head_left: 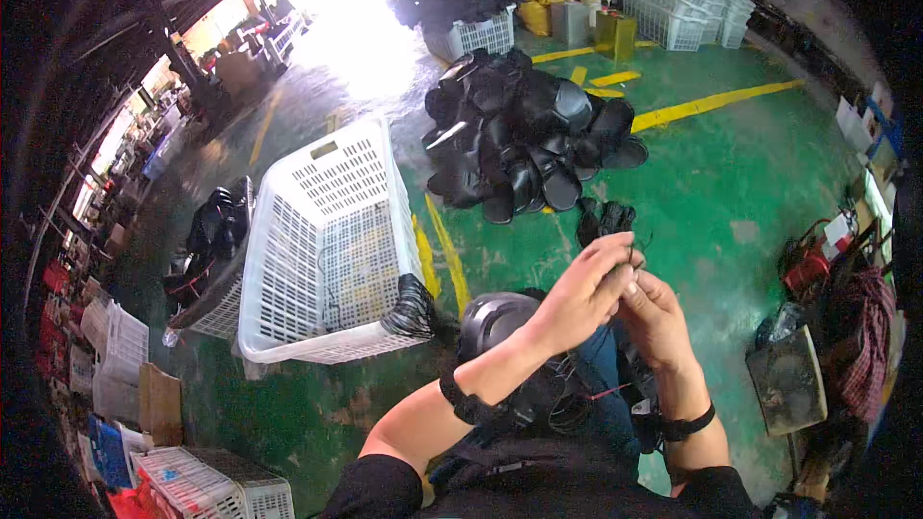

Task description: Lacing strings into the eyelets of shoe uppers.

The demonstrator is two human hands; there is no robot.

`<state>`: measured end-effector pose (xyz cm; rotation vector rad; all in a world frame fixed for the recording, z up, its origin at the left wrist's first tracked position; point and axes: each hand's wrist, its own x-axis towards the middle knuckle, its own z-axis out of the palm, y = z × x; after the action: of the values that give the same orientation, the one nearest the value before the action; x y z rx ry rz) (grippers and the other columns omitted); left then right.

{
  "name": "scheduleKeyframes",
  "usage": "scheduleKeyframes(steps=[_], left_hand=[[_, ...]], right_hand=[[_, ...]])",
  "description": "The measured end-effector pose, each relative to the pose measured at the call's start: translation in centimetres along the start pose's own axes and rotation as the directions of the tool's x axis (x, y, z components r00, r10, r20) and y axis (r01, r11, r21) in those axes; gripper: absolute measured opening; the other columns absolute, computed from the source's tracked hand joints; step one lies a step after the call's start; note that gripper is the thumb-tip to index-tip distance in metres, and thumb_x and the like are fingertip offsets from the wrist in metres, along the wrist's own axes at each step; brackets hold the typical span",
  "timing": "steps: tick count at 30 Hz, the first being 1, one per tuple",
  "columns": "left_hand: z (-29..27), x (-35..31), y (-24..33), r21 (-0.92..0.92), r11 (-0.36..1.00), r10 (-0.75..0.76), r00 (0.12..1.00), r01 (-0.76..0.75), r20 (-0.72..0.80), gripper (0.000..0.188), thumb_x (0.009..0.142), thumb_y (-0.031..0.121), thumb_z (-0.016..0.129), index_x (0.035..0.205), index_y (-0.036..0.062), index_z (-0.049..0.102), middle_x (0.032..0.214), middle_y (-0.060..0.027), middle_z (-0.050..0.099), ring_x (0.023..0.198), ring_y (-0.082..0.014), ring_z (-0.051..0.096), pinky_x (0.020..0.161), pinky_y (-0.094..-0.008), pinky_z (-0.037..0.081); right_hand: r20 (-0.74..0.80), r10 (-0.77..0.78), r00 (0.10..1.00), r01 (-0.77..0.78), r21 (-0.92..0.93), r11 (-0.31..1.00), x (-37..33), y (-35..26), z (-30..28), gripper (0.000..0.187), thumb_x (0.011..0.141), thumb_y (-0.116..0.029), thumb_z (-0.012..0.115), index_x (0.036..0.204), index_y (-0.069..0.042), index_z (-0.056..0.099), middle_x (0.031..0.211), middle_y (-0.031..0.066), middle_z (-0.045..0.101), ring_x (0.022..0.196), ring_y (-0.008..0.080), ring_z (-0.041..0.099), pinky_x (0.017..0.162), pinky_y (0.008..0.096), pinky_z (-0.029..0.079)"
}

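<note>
My left hand and my right hand meet in front of me, fingertips pinched together on a thin black cord. Its loose ends stick up past my fingers; the rest is mostly hidden by them. Just beyond the hands is a dark bundle of what look like black strands. Below my left forearm, a rounded shiny black piece rests by my lap. Several dark strands lie over my legs between the forearms, along with a thin red item.
A big white plastic crate stands at my left, with a bundle of black cords over its near right corner. Ahead, a pile of black rounded pieces covers part of the green floor. More white crates stand far right.
</note>
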<state>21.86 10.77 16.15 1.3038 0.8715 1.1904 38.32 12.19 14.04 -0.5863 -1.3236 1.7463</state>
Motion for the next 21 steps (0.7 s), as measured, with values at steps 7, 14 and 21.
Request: scheduleKeyframes(steps=[7,14,21], left_hand=[[-1.7,-6.0,-6.2,0.465,0.883,-0.28,0.87,0.068,0.405,0.028,0.103,0.027,0.055,0.109,0.0018,0.064,0.09,-0.008,0.069,0.097,-0.0236,0.065,0.096,-0.0366,0.047],[-2.3,-9.8,-5.8,0.645,0.762,-0.163,0.945,-0.062,0.284,0.018,0.102,0.018,0.051,0.104,0.0089,0.067,0.084,-0.0036,0.069,0.096,-0.0237,0.064,0.113,-0.0457,0.035],[-2.4,-10.7,-6.9,0.678,0.715,-0.072,0.948,-0.167,0.31,0.016,0.102,0.019,0.053,0.106,0.0083,0.064,0.102,-0.0076,0.066,0.11,-0.0256,0.062,0.116,-0.0493,0.031]], right_hand=[[-0.002,-0.061,0.998,0.061,0.076,0.995,-0.8,-0.7,0.3,0.027,0.106,-0.022,0.051,0.091,-0.002,0.059,0.083,0.0086,0.062,0.077,0.0199,0.062,0.079,0.036,0.053],[-0.145,0.09,0.985,-0.035,0.345,0.938,-2.6,3.2,-2.5,0.026,0.104,-0.028,0.056,0.092,-0.005,0.058,0.077,0.0032,0.055,0.066,0.0149,0.054,0.069,0.0365,0.053],[-0.032,0.163,0.986,-0.16,-0.445,0.881,-5.4,0.5,-3.7,0.031,0.098,-0.033,0.064,0.108,-0.004,0.066,0.086,0.0083,0.067,0.077,0.0209,0.064,0.07,0.035,0.052]])
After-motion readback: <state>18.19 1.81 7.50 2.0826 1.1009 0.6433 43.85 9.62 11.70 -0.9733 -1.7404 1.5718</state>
